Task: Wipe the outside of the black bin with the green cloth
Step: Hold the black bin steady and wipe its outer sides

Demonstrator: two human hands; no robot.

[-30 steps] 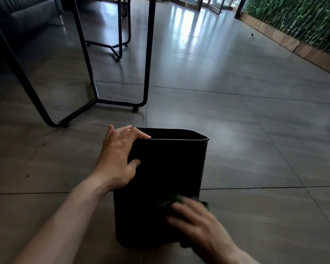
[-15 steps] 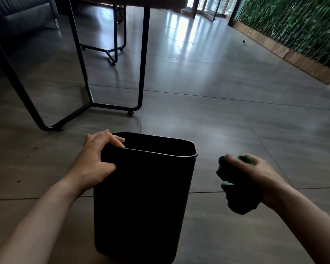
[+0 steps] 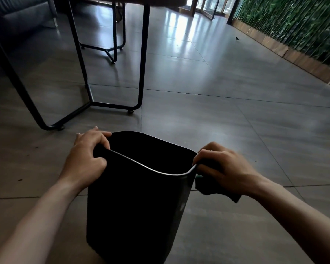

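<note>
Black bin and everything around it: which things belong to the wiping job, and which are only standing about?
Belong to the job:
- black bin
- green cloth
- left hand, gripping the rim
- right hand, holding the cloth at the bin's side

Only standing about:
- table legs
- sofa
- plant wall
- floor

Floor [image 3: 227,115]: black plastic bin [image 3: 133,206] on it
Behind bin: black metal table frame [image 3: 141,73]
Far right: green bamboo wall [image 3: 293,21]
</note>
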